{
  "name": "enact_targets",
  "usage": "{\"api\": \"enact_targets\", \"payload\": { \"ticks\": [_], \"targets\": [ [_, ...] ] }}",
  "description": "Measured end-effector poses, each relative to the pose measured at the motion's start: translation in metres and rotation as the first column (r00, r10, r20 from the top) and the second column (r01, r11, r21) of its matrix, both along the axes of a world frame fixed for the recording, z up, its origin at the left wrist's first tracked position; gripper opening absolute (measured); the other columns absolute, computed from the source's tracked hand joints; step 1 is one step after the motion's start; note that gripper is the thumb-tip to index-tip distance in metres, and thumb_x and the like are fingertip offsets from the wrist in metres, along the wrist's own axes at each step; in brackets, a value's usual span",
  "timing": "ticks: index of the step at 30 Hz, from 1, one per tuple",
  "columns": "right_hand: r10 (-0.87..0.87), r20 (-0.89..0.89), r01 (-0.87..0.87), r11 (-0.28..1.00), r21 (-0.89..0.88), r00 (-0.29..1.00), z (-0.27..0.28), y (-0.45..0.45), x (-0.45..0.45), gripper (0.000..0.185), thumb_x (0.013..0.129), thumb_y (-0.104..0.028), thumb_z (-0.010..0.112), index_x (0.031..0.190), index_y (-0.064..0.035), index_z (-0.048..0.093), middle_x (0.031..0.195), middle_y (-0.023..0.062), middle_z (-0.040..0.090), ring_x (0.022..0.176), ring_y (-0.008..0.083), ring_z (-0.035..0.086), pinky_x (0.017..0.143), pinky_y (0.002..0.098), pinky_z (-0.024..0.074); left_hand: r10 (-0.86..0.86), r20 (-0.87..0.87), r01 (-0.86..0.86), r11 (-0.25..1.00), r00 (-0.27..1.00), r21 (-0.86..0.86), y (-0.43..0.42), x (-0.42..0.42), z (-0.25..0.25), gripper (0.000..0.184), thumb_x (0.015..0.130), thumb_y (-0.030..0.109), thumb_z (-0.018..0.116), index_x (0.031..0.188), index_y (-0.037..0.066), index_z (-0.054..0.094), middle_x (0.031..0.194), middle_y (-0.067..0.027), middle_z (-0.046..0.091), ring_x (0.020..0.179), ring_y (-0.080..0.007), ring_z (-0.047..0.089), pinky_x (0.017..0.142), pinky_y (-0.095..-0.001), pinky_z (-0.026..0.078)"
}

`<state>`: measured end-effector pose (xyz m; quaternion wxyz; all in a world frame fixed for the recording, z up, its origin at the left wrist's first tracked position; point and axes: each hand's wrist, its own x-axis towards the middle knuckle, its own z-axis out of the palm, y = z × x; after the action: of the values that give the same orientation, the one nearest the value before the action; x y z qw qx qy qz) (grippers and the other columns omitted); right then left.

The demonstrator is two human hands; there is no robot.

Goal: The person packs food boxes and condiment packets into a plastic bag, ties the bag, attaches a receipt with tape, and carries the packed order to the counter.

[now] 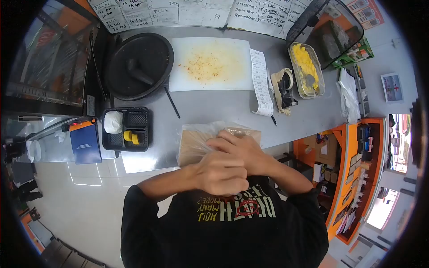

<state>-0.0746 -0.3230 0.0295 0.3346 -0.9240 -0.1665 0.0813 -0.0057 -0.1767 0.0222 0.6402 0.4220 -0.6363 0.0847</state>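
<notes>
A brown box-like package [191, 139] lies at the table's front edge inside a clear plastic bag [214, 126]. My right hand [239, 149] is over the package, its bent fingers closed on the thin plastic. Closer to my body, my left hand [222, 172] makes a fist beside the right wrist. The plastic seems gathered in that fist, though the fingers mostly hide it. Left of the package sits a black compartment tray [126, 145] with a white wrapped lump [113, 122] and yellow pieces [131, 137].
Behind the package are a stained white cutting board [228, 62], a black stone mortar [117, 67] with a pestle, and a black pen [172, 102]. A long receipt [260, 82], a tape dispenser [284, 89] and a tub of yellow food [306, 69] stand to the right.
</notes>
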Motion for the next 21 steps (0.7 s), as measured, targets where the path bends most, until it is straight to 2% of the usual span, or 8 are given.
{"api": "enact_targets", "payload": {
  "ticks": [2,5,7,9,11,14,17,21],
  "targets": [
    [-0.006,0.125,0.002,1.000,0.025,0.992,-0.006,0.004,-0.005,0.055,0.080,-0.027,0.072,0.133,-0.0202,0.057,0.117,0.0036,0.056,0.095,0.0257,0.066,0.064,0.0425,0.0547,-0.023,0.105,0.023,1.000,0.994,-0.005,-0.003,0.003,0.013,0.017,0.065,0.001,0.069,0.068,0.008,0.053,0.068,-0.0018,0.051,0.057,-0.0178,0.050,0.046,-0.0306,0.038],
    [-0.086,0.069,0.075,0.987,0.145,0.994,-0.017,0.007,-0.018,0.041,0.085,-0.028,0.066,0.124,-0.0162,0.064,0.113,0.0033,0.059,0.090,0.0223,0.066,0.059,0.0383,0.0526,-0.031,0.289,0.006,0.996,0.957,0.089,-0.006,0.006,0.026,0.016,0.065,0.014,0.069,0.068,0.010,0.054,0.070,0.0001,0.047,0.068,-0.0172,0.052,0.054,-0.0292,0.042],
    [-0.133,0.139,0.085,0.949,0.305,0.981,-0.037,0.010,-0.021,0.037,0.085,-0.027,0.066,0.119,-0.0141,0.068,0.111,0.0040,0.061,0.089,0.0216,0.067,0.059,0.0359,0.0524,-0.067,0.381,-0.004,0.983,0.922,0.184,-0.009,0.008,0.032,0.011,0.073,0.016,0.065,0.072,0.013,0.055,0.071,0.0005,0.047,0.071,-0.0170,0.050,0.061,-0.0308,0.044],
    [-0.138,0.266,0.041,0.939,0.341,0.954,-0.044,0.012,-0.024,0.031,0.085,-0.025,0.067,0.113,-0.0111,0.069,0.106,0.0050,0.062,0.085,0.0214,0.066,0.059,0.0351,0.0521,-0.109,0.458,-0.027,0.959,0.882,0.282,-0.007,0.009,0.037,0.011,0.077,0.022,0.064,0.082,0.014,0.057,0.079,-0.0008,0.051,0.079,-0.0185,0.052,0.071,-0.0339,0.045],
    [-0.070,0.450,-0.042,0.971,0.236,0.890,-0.039,0.007,-0.016,0.024,0.084,-0.020,0.068,0.104,-0.0074,0.068,0.096,0.0063,0.063,0.079,0.0217,0.066,0.060,0.0357,0.0515,-0.147,0.527,-0.072,0.925,0.837,0.373,0.002,0.017,0.041,0.024,0.080,0.030,0.065,0.098,0.014,0.063,0.093,-0.0037,0.059,0.092,-0.0216,0.057,0.084,-0.0384,0.046],
    [0.049,0.670,-0.117,0.991,0.058,0.741,-0.025,0.003,-0.010,0.015,0.083,-0.014,0.069,0.092,-0.0019,0.067,0.081,0.0082,0.065,0.069,0.0221,0.064,0.061,0.0368,0.0507,-0.024,0.251,-0.171,0.669,0.968,0.723,0.038,0.044,0.038,0.060,0.079,0.042,0.070,0.130,0.012,0.058,0.131,-0.0129,0.057,0.126,-0.0309,0.052,0.105,-0.0487,0.038],
    [0.189,0.619,-0.178,0.981,-0.080,0.762,-0.008,0.010,-0.006,0.018,0.077,-0.019,0.067,0.090,-0.0066,0.070,0.074,0.0056,0.064,0.067,0.0199,0.067,0.053,0.0300,0.0505,0.067,0.234,-0.235,0.507,0.970,0.830,0.056,0.039,-0.017,0.079,0.081,0.035,0.069,0.149,0.008,0.043,0.155,-0.0140,0.040,0.146,-0.0357,0.034,0.118,-0.0565,0.024],
    [0.350,0.724,-0.335,0.926,-0.173,0.594,-0.005,0.011,0.009,0.017,0.073,-0.020,0.068,0.081,-0.0058,0.066,0.070,0.0025,0.058,0.059,0.0147,0.060,0.048,0.0269,0.0438,-0.065,0.452,-0.365,0.494,0.889,0.789,0.048,0.039,-0.020,0.079,0.081,0.031,0.068,0.150,0.003,0.041,0.158,-0.0127,0.037,0.148,-0.0353,0.030,0.119,-0.0567,0.024]
  ]
}}
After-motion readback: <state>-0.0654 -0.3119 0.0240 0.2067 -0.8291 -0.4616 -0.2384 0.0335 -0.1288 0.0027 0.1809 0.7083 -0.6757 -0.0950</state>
